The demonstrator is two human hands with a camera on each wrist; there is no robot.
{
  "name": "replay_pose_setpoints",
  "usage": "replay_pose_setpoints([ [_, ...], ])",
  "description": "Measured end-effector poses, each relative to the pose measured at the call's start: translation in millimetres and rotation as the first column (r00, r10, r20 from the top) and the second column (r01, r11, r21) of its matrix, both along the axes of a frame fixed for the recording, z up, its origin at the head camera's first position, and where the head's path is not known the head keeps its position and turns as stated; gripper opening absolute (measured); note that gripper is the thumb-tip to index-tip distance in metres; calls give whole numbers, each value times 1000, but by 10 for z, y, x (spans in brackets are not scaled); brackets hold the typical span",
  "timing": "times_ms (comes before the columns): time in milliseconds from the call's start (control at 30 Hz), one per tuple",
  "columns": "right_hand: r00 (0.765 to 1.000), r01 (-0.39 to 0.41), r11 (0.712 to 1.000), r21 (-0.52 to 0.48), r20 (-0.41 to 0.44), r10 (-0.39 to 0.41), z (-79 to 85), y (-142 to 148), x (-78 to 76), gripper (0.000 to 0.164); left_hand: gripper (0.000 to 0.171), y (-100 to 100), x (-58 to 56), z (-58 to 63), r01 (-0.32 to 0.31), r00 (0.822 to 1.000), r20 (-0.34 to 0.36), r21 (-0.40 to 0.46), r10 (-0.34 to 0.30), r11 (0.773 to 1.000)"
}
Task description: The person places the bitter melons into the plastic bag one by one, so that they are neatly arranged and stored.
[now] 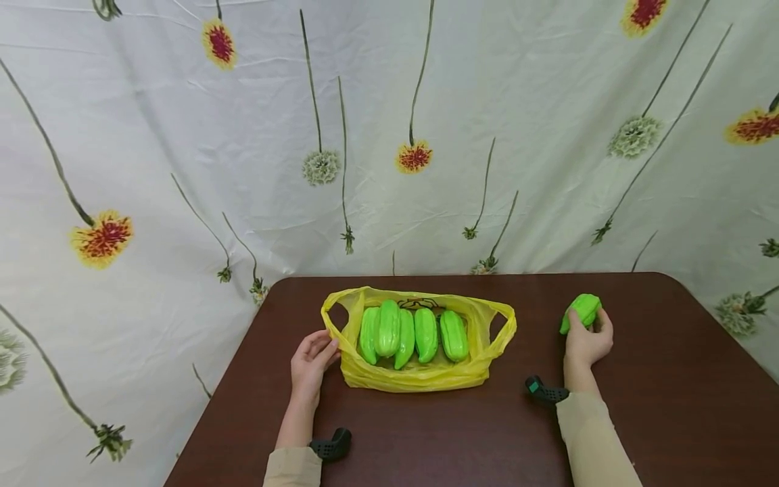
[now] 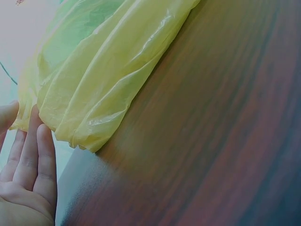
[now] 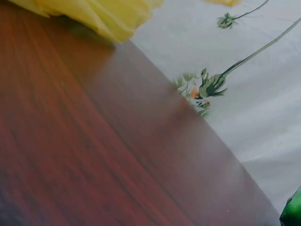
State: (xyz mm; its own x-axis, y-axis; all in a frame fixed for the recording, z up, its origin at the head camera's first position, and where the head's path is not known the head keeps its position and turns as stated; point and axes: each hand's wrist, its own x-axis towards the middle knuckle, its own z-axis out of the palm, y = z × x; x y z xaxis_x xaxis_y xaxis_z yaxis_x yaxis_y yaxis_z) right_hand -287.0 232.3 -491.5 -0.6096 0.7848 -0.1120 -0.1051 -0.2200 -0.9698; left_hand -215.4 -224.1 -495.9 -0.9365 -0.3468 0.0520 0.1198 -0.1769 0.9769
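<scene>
A yellow plastic bag [image 1: 414, 380] lies open at the top on the table, its two handle loops spread left and right. Several bright green, long, ridged, fruit-like pieces [image 1: 426, 335] lie inside it side by side. At the bag's left edge, my left hand [image 1: 309, 365] pinches the plastic near the left handle; the left wrist view shows the thumb and fingers [image 2: 28, 155] around that rim. Off to the right of the bag, my right hand [image 1: 587, 340] grips another green ridged piece [image 1: 585, 309]. Only a sliver of this green piece [image 3: 292, 209] shows in the right wrist view.
The dark brown wooden table [image 1: 438, 433] has rounded far corners. Behind it hangs a white cloth [image 1: 377, 203] printed with flowers. Black bands with small devices [image 1: 331, 444] are worn on both wrists.
</scene>
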Motion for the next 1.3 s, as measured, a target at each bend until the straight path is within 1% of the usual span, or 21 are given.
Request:
replay_pose_setpoints([
  [167, 1000, -16, 998, -59, -14, 15, 32, -17, 44, 65, 36, 4, -5, -5, -4, 1000, -6, 1, 4, 1000],
  [333, 999, -30, 995, -91, -19, 29, 88, -55, 97, 65, 36, 8, -1, -7, -2, 1000, -7, -4, 2, 1000],
  [400, 999, -39, 997, -69, -15, 38, 119, -84, 121, 65, 36, 7, 1, -10, -2, 1000, -6, -4, 2, 1000],
  [533, 998, -56, 998, -43, -42, 54, 181, -155, 158, 66, 36, 6, -2, -12, -3, 1000, -8, -2, 3, 1000],
  [900, 991, -78, 996, -45, -115, 72, 390, -355, 200, 64, 35, 7, -5, -2, 0, 1000, -18, 12, 0, 1000],
  [1133, 985, -119, 993, -14, -129, 116, 543, -458, 237, 62, 34, 7, -2, -2, -1, 1000, -25, 11, 1, 1000],
  [1300, 976, -153, 988, -3, -155, 151, 658, -524, 277, 61, 34, 8, -5, -7, 0, 1000, -28, 5, 0, 1000],
])
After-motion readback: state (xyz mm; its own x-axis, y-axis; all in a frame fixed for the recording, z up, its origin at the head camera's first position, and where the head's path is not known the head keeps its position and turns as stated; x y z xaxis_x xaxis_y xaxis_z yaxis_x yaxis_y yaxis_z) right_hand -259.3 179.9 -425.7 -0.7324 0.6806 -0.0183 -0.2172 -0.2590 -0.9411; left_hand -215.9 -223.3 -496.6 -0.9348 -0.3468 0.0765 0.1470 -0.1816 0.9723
